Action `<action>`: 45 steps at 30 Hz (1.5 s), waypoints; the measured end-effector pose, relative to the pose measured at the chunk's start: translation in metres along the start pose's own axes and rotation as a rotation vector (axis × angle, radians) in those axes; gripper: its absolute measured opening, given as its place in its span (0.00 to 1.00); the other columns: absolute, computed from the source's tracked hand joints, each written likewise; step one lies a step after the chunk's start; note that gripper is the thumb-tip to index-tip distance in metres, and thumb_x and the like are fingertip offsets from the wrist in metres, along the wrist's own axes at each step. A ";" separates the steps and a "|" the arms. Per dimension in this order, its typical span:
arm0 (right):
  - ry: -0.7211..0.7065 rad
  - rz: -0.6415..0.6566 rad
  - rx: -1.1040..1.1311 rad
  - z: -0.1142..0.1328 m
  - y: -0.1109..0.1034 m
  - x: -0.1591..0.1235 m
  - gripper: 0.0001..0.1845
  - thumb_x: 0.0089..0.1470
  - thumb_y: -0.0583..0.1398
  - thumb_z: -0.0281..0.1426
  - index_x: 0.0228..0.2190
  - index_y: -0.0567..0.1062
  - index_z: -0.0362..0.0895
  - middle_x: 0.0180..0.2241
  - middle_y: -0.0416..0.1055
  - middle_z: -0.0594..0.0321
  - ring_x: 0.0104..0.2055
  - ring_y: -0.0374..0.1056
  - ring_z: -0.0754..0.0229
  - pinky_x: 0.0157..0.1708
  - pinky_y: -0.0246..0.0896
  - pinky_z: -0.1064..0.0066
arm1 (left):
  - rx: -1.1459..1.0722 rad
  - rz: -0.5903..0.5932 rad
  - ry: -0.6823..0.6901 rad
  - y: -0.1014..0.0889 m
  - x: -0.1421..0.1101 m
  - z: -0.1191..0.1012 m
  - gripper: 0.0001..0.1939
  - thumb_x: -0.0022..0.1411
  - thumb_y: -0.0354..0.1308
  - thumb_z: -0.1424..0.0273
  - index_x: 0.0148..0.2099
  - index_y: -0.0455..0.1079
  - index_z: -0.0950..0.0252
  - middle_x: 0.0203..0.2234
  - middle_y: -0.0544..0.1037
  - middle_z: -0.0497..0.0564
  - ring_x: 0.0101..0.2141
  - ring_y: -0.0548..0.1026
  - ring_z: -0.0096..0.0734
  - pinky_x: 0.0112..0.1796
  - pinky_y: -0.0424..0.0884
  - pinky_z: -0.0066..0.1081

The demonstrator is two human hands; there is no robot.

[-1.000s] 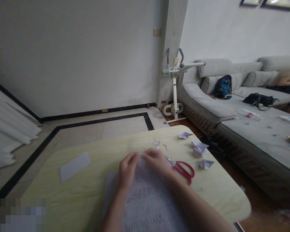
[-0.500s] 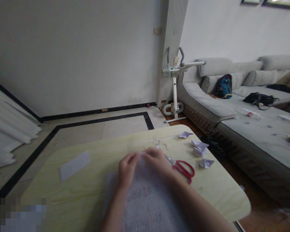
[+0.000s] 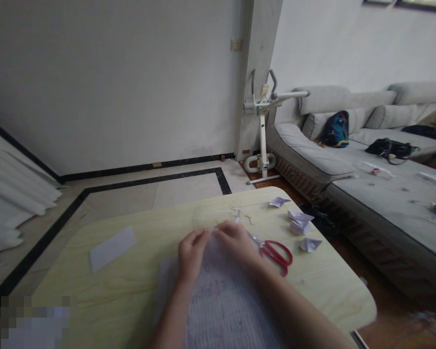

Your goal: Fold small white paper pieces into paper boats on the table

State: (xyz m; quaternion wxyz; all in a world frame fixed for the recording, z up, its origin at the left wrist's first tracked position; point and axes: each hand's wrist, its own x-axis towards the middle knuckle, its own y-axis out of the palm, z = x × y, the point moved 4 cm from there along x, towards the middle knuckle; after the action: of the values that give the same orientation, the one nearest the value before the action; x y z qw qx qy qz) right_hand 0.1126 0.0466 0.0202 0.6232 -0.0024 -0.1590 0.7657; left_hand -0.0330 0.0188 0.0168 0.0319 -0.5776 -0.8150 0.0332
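Note:
Close together at the middle of the table, my left hand [image 3: 191, 253] and my right hand [image 3: 238, 242] are both closed, fingertips pinching the edge of a piece of white paper [image 3: 213, 237]. My fingers cover much of that piece, and blur hides its folds. Below my hands and between my forearms lies a ruled paper sheet [image 3: 221, 300] with handwriting on it. Red-handled scissors [image 3: 279, 256] rest just right of my right hand, their blades partly hidden. Several folded paper boats [image 3: 301, 222] stand along the table's right side.
A white paper rectangle [image 3: 112, 248] lies at the left of the pale wooden table [image 3: 105, 305]. Thin paper scraps [image 3: 239, 214] are scattered beyond my hands. To the right is a grey sofa [image 3: 381, 208] with bags; a person sits at its far end. An exercise machine [image 3: 263, 135] stands behind.
My hands keep the same pinch on the paper with barely any movement. The view has shifted very slightly, and the person on the sofa has moved a little.

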 end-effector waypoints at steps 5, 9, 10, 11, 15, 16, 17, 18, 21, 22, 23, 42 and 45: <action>-0.070 -0.030 -0.075 0.000 0.000 -0.001 0.06 0.53 0.59 0.30 0.29 0.76 0.42 0.26 0.72 0.63 0.29 0.66 0.63 0.29 0.59 0.74 | 0.001 0.002 0.010 0.001 0.001 0.000 0.12 0.49 0.62 0.64 0.32 0.77 0.67 0.28 0.81 0.52 0.32 0.76 0.36 0.35 0.71 0.29; -0.104 -0.035 -0.118 0.001 0.001 -0.002 0.05 0.52 0.59 0.28 0.29 0.76 0.42 0.26 0.71 0.64 0.28 0.65 0.63 0.28 0.58 0.75 | 0.015 -0.013 0.024 0.000 0.001 0.004 0.11 0.49 0.62 0.64 0.32 0.76 0.67 0.28 0.81 0.52 0.32 0.76 0.36 0.35 0.71 0.29; -0.104 -0.036 -0.124 0.001 0.001 -0.002 0.05 0.52 0.59 0.28 0.29 0.76 0.42 0.26 0.71 0.64 0.28 0.65 0.64 0.28 0.58 0.75 | 0.020 -0.011 0.032 0.000 0.001 0.004 0.11 0.50 0.62 0.64 0.32 0.76 0.67 0.28 0.81 0.52 0.32 0.76 0.36 0.35 0.71 0.29; -0.100 -0.039 -0.125 0.001 0.001 -0.002 0.05 0.52 0.59 0.28 0.30 0.76 0.42 0.26 0.72 0.64 0.28 0.65 0.64 0.28 0.58 0.75 | 0.024 -0.009 0.040 0.000 0.000 0.004 0.11 0.50 0.62 0.64 0.32 0.76 0.67 0.28 0.81 0.52 0.32 0.76 0.35 0.35 0.71 0.29; -0.063 -0.053 -0.084 0.001 0.001 -0.001 0.05 0.52 0.60 0.30 0.28 0.76 0.42 0.26 0.73 0.63 0.29 0.67 0.63 0.28 0.60 0.74 | 0.026 0.006 0.058 0.000 -0.001 0.003 0.10 0.50 0.62 0.64 0.32 0.77 0.66 0.28 0.81 0.51 0.33 0.76 0.36 0.37 0.70 0.29; -0.057 -0.055 -0.074 0.001 0.001 -0.001 0.06 0.52 0.60 0.31 0.28 0.76 0.42 0.26 0.73 0.63 0.29 0.67 0.63 0.28 0.60 0.74 | 0.026 0.015 0.062 0.000 -0.001 0.002 0.10 0.51 0.61 0.64 0.32 0.77 0.66 0.29 0.81 0.51 0.33 0.76 0.36 0.37 0.70 0.29; -0.054 -0.053 -0.066 0.001 0.000 -0.001 0.06 0.52 0.60 0.31 0.27 0.76 0.42 0.26 0.73 0.63 0.29 0.67 0.63 0.29 0.60 0.74 | 0.026 0.021 0.068 0.001 0.000 0.001 0.10 0.51 0.61 0.64 0.32 0.77 0.66 0.29 0.81 0.51 0.33 0.76 0.36 0.37 0.70 0.29; -0.054 -0.051 -0.060 0.002 0.000 -0.001 0.06 0.52 0.60 0.31 0.27 0.76 0.42 0.26 0.73 0.63 0.29 0.68 0.62 0.29 0.61 0.74 | 0.026 0.026 0.073 0.001 -0.001 0.001 0.10 0.51 0.61 0.64 0.32 0.77 0.66 0.29 0.81 0.51 0.34 0.76 0.36 0.38 0.70 0.29; -0.057 -0.044 -0.043 0.004 -0.001 0.000 0.06 0.52 0.60 0.30 0.27 0.76 0.42 0.26 0.73 0.63 0.30 0.68 0.63 0.31 0.61 0.74 | 0.030 0.031 0.070 0.001 -0.001 -0.001 0.11 0.51 0.61 0.64 0.32 0.77 0.66 0.28 0.80 0.51 0.33 0.75 0.35 0.36 0.69 0.29; -0.055 -0.040 -0.038 0.005 -0.001 0.000 0.06 0.52 0.60 0.30 0.27 0.76 0.42 0.26 0.73 0.64 0.30 0.68 0.63 0.31 0.61 0.74 | 0.029 0.032 0.067 0.001 -0.001 -0.001 0.11 0.51 0.61 0.64 0.31 0.77 0.66 0.27 0.80 0.50 0.32 0.75 0.35 0.36 0.69 0.28; -0.053 -0.037 -0.033 0.006 -0.001 -0.001 0.06 0.52 0.60 0.30 0.27 0.76 0.42 0.26 0.73 0.64 0.30 0.68 0.63 0.31 0.61 0.74 | 0.026 0.032 0.064 0.001 -0.002 -0.001 0.11 0.52 0.60 0.63 0.31 0.77 0.67 0.27 0.79 0.50 0.32 0.75 0.35 0.35 0.69 0.28; -0.003 -0.057 0.022 0.004 -0.002 0.000 0.06 0.52 0.59 0.30 0.28 0.76 0.42 0.27 0.74 0.63 0.31 0.68 0.62 0.31 0.61 0.73 | -0.008 0.052 0.059 0.005 -0.004 0.003 0.14 0.53 0.60 0.61 0.35 0.74 0.67 0.29 0.79 0.51 0.32 0.75 0.34 0.34 0.69 0.27; -0.003 -0.077 0.037 0.002 -0.003 0.001 0.06 0.52 0.59 0.30 0.29 0.76 0.42 0.28 0.74 0.62 0.31 0.69 0.61 0.32 0.62 0.73 | -0.005 0.072 0.053 0.007 -0.004 0.004 0.14 0.52 0.60 0.61 0.35 0.74 0.68 0.29 0.79 0.51 0.32 0.76 0.35 0.33 0.70 0.28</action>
State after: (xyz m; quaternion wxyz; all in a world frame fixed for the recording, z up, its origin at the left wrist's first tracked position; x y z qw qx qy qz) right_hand 0.1144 0.0481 0.0226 0.6518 0.0163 -0.1457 0.7441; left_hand -0.0256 0.0176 0.0122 0.0512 -0.6073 -0.7926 0.0170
